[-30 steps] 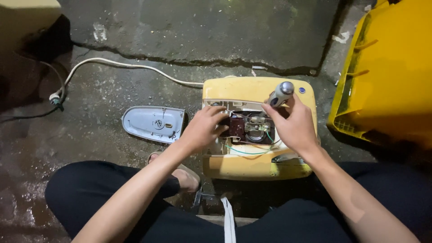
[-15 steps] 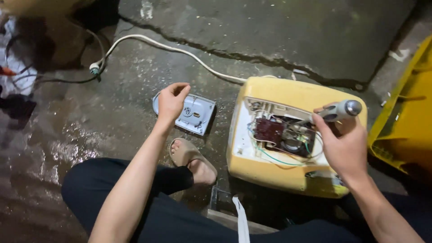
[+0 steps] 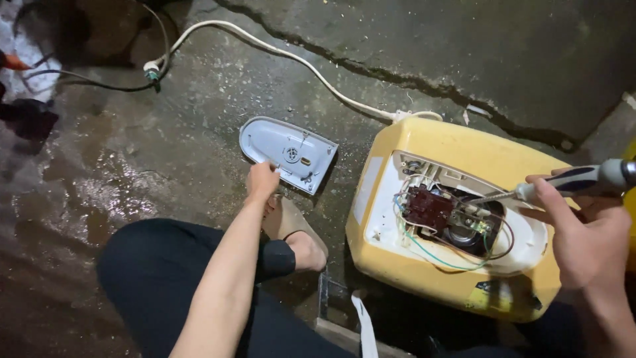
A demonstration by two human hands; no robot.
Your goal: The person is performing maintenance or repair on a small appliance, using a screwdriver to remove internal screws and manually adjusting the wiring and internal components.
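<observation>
A yellow appliance (image 3: pixel 457 159) lies on the wet concrete floor with its cover off, showing a dark red switch block (image 3: pixel 427 207) and thin coloured wires. My right hand (image 3: pixel 586 235) grips a screwdriver (image 3: pixel 570 182) with a grey and dark handle; its tip points into the open cavity. My left hand (image 3: pixel 263 181) reaches down to the floor at the near edge of a grey-white plastic cover plate (image 3: pixel 288 149) lying inner side up, fingers curled and touching or almost touching it. My sandalled foot (image 3: pixel 295 235) rests just below that hand.
A white power cord (image 3: pixel 291 56) runs from the appliance across the floor to a plug joint (image 3: pixel 154 67) with a black cable. A cracked raised concrete slab (image 3: pixel 477 59) lies beyond. My dark-trousered legs (image 3: pixel 165 278) are folded in front.
My left hand left the appliance's cavity and moved left to the cover plate on the floor. The view shifted left. My right hand keeps the screwdriver over the appliance.
</observation>
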